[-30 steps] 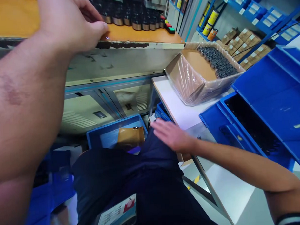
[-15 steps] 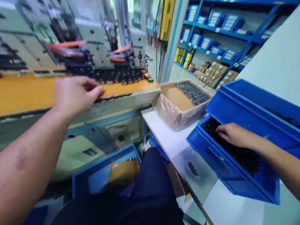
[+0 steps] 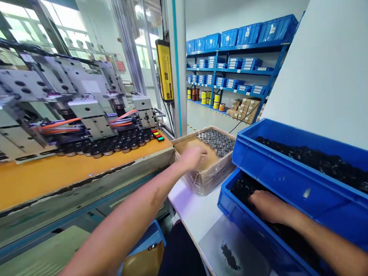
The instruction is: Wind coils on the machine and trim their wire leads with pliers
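Note:
My left hand [image 3: 194, 157] is over the near part of an open cardboard box [image 3: 200, 178] lined with clear plastic. Its fingers bend downward but are smeared, so whether they hold anything does not show. Small dark grey parts [image 3: 218, 141] lie in the box's far half, beside bare brown cardboard. Inside the lower blue bin [image 3: 235, 210], my right hand [image 3: 266, 205] reaches into black parts [image 3: 243, 188]; its fingertips are hidden. Rows of black round pieces [image 3: 107, 144] stand on the orange work surface [image 3: 61, 178] to the left.
A second blue bin [image 3: 281, 171] with black parts sits above the lower one. Machine heads [image 3: 88, 113] line the orange surface. Coloured buttons [image 3: 157, 135] are at its right end. Blue shelving [image 3: 217, 68] stands behind. A dark patch marks the white table [image 3: 186, 210].
My left hand has moved right, from the black pieces on the orange surface to above the cardboard box. My right hand stays in the lower bin, now deeper. The view has shifted.

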Demonstrator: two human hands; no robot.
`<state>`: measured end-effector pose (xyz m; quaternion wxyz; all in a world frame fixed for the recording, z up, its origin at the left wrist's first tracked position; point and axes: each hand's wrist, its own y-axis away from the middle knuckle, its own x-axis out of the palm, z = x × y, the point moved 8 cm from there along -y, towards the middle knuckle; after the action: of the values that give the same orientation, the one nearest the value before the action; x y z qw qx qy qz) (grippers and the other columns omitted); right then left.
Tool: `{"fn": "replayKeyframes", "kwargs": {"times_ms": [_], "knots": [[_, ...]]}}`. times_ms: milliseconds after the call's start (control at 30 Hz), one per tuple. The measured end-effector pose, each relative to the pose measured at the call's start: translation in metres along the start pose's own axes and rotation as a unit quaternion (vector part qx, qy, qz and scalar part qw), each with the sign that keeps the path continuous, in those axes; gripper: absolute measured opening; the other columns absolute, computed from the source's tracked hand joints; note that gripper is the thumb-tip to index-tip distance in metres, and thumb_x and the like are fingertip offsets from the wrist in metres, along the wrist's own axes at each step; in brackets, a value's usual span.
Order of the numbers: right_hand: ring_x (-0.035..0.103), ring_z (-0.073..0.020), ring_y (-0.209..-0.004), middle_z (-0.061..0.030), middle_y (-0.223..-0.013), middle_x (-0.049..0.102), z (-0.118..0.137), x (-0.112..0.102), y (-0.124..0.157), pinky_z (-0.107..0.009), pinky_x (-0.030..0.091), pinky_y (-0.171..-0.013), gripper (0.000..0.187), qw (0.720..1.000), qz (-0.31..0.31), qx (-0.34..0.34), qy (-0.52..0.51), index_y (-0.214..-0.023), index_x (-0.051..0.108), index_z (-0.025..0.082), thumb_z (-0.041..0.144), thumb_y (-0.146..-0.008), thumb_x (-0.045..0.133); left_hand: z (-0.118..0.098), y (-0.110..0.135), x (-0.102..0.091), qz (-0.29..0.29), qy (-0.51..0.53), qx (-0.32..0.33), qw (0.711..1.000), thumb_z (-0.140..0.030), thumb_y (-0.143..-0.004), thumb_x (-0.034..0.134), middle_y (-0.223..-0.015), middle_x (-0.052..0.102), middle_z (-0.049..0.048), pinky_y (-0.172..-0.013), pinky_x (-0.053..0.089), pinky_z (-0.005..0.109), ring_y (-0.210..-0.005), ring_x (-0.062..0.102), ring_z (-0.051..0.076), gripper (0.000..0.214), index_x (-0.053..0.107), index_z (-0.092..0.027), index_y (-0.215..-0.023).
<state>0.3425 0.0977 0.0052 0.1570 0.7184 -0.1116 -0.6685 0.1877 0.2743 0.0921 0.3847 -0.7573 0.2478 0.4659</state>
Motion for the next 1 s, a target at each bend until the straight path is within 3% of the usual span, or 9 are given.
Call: {"fn": "replayKeyframes", "kwargs": {"times_ms": [133,233,400,533,667,733,833,900,1000], "knots": [[0.07,-0.0288,-0.091,-0.0163,-0.091,0.072,0.003,-0.003,0.001,-0.029,0.046,-0.072,0.028,1.0,-0.01,-0.01,0.004,-0.086,0.074,0.012,-0.001,-0.081,0.05,-0.011,-0.047,0.049,0.076,0.059,0.024,0.995,-0.033,-0.092,0.06,-0.115,0.066,0.008,-0.084,0.056,0.041,-0.098,0.065,0.02,0.028,0.062,-0.015,-0.113],[0.069,-0.0233,-0.087,-0.012,-0.09,0.072,0.005,-0.004,0.0,-0.026,0.045,-0.071,0.03,0.999,-0.032,-0.03,-0.007,-0.086,0.073,0.015,0.0,-0.083,0.047,-0.013,-0.059,0.067,0.106,0.08,0.021,0.991,-0.033,-0.092,0.06,-0.119,0.064,0.0091,-0.085,0.056,0.042,-0.101,0.064,0.021,0.03,0.061,-0.016,-0.117],[0.069,-0.0198,-0.08,-0.01,-0.086,0.071,-0.001,0.004,-0.006,-0.025,0.045,-0.069,0.034,0.995,-0.073,-0.053,-0.032,-0.081,0.072,0.015,-0.001,-0.082,0.043,-0.008,-0.059,0.071,0.107,0.112,-0.011,0.988,-0.033,-0.093,0.059,-0.121,0.063,0.0096,-0.087,0.055,0.043,-0.103,0.064,0.022,0.031,0.06,-0.016,-0.119],[0.069,-0.0196,-0.08,-0.0103,-0.09,0.07,-0.004,0.002,-0.007,-0.026,0.049,-0.071,0.029,0.987,-0.135,-0.077,-0.047,-0.081,0.072,0.017,0.004,-0.083,0.046,-0.002,-0.047,0.05,0.06,0.157,-0.055,0.984,-0.034,-0.093,0.059,-0.116,0.064,0.0084,-0.083,0.056,0.041,-0.098,0.065,0.021,0.03,0.061,-0.015,-0.116],[0.071,-0.0231,-0.088,-0.0122,-0.102,0.07,-0.001,-0.004,-0.001,-0.03,0.055,-0.077,0.026,0.977,-0.191,-0.089,-0.014,-0.083,0.07,0.019,0.01,-0.087,0.046,-0.003,0.011,0.003,-0.046,0.221,-0.085,0.97,-0.028,-0.084,0.07,-0.091,0.067,0.0045,-0.078,0.054,0.035,-0.083,0.064,0.017,0.022,0.066,-0.012,-0.098],[0.071,-0.0248,-0.089,-0.0126,-0.104,0.07,0.001,-0.002,0.0,-0.033,0.057,-0.078,0.03,0.973,-0.207,-0.1,0.003,-0.081,0.07,0.019,0.013,-0.09,0.042,-0.006,0.059,-0.02,-0.102,0.263,-0.091,0.955,-0.024,-0.081,0.071,-0.085,0.066,0.0038,-0.073,0.053,0.029,-0.076,0.062,0.015,0.03,0.064,-0.011,-0.107],[0.072,-0.0242,-0.086,-0.012,-0.101,0.071,0.004,-0.003,0.0,-0.032,0.058,-0.073,0.035,0.958,-0.255,-0.129,0.022,-0.079,0.07,0.02,0.013,-0.09,0.038,-0.013,0.136,-0.042,-0.157,0.321,-0.094,0.929,-0.026,-0.085,0.064,-0.095,0.065,0.0073,-0.071,0.052,0.027,-0.075,0.059,0.013,0.041,0.057,-0.011,-0.123],[0.071,-0.0214,-0.076,-0.0102,-0.092,0.071,0.007,-0.013,0.004,-0.029,0.057,-0.064,0.035,0.94,-0.306,-0.144,0.035,-0.082,0.071,0.019,0.013,-0.09,0.037,-0.016,0.181,-0.052,-0.195,0.372,-0.096,0.902,-0.027,-0.086,0.062,-0.1,0.063,0.0093,-0.075,0.052,0.027,-0.08,0.059,0.014,0.033,0.063,-0.012,-0.115],[0.068,-0.0182,-0.068,-0.0082,-0.087,0.068,0.022,-0.048,0.019,-0.027,0.054,-0.06,0.032,0.9,-0.407,-0.149,0.034,-0.092,0.07,0.017,0.019,-0.095,0.038,-0.017,0.229,-0.057,-0.231,0.484,-0.106,0.837,-0.028,-0.083,0.068,-0.107,0.063,0.01,-0.078,0.052,0.026,-0.086,0.06,0.015,0.023,0.071,-0.017,-0.103]]}}
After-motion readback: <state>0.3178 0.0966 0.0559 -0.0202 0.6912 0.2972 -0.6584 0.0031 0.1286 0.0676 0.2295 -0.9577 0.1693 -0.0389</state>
